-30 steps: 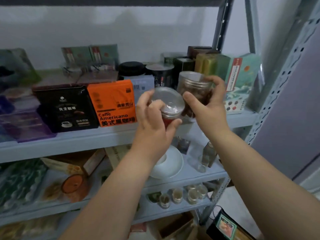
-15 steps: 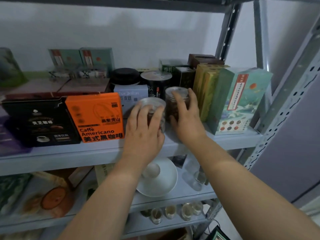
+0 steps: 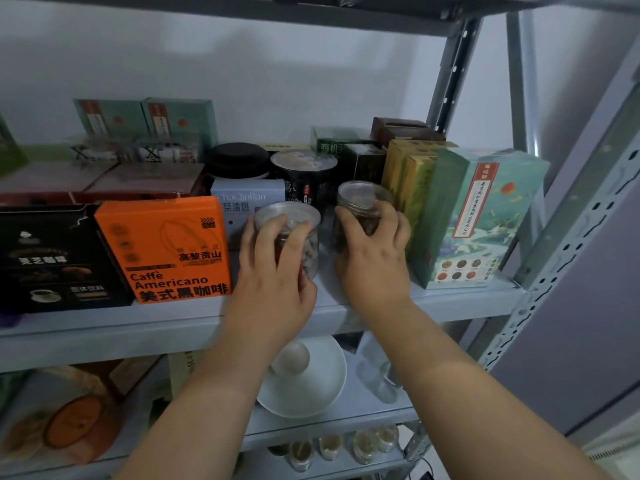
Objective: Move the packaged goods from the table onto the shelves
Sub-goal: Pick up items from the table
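The left hand (image 3: 273,271) curls round a clear jar (image 3: 294,220), its lid just above the fingers. The right hand (image 3: 374,258) grips a second jar (image 3: 360,199) just beside it. Both stand on the shelf (image 3: 173,327), between an orange box (image 3: 166,251) and a green box (image 3: 478,220). A second ago, both jars were held in the air before the shelf's edge.

Both jars (image 3: 288,218) now on shelf (image 3: 467,299)
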